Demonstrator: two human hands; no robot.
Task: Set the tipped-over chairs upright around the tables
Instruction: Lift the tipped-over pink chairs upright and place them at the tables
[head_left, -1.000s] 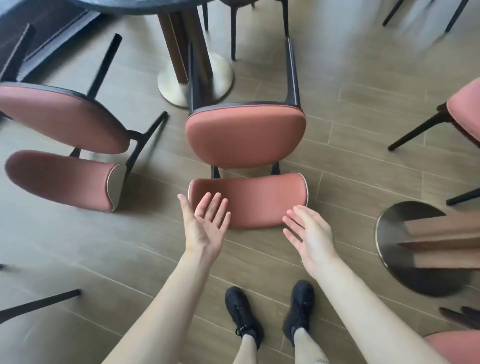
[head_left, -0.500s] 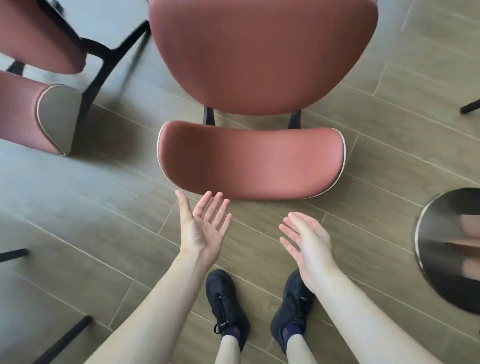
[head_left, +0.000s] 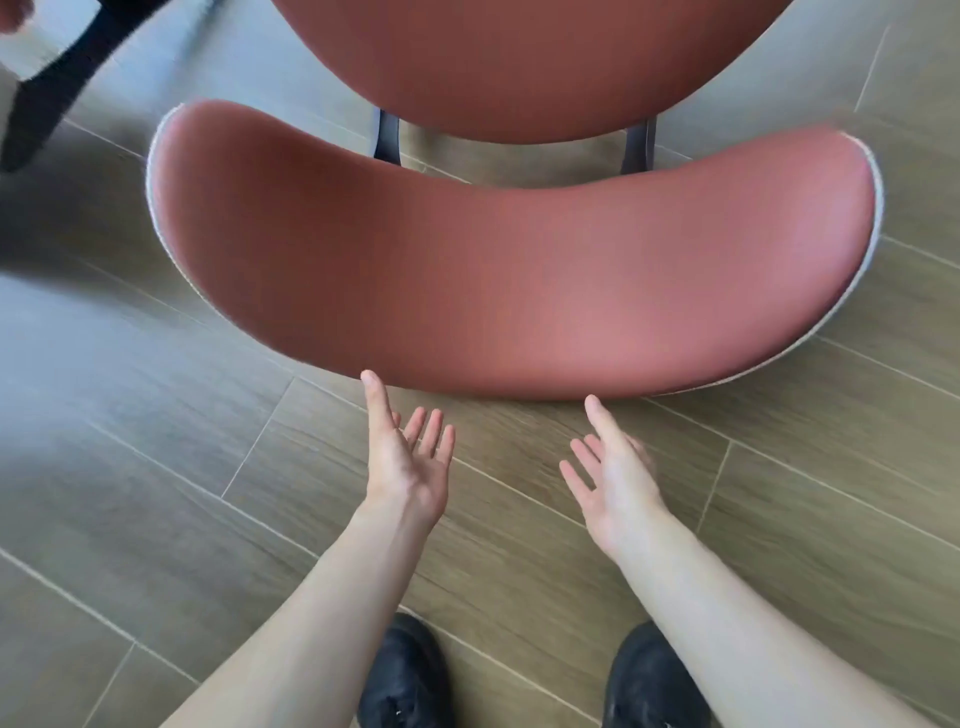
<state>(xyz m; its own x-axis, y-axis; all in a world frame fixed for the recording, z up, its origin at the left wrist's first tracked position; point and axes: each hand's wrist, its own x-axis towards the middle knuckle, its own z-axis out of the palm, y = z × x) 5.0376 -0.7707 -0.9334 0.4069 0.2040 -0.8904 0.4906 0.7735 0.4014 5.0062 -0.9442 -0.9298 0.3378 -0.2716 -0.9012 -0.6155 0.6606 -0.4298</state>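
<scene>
A tipped-over chair lies on its back in front of me. Its curved terracotta backrest (head_left: 509, 275) rests on the floor and fills the middle of the view, and its padded seat (head_left: 524, 57) stands up behind it at the top. Two dark struts (head_left: 387, 137) join them. My left hand (head_left: 408, 457) is open, palm up, fingers spread, its thumb tip right at the backrest's near edge. My right hand (head_left: 610, 483) is open too, palm turned inward, its thumb tip just short of that same edge. Neither hand holds anything.
A dark leg of another tipped chair (head_left: 57, 88) slants across the top left corner. Wood-look floor tiles (head_left: 156, 467) spread all around. My two black shoes (head_left: 405, 675) stand close behind my hands at the bottom edge.
I have leaned down and closer, so the backrest now looks far larger. Both open hands have come up to its near edge. The second chair and the round table base have left the view.
</scene>
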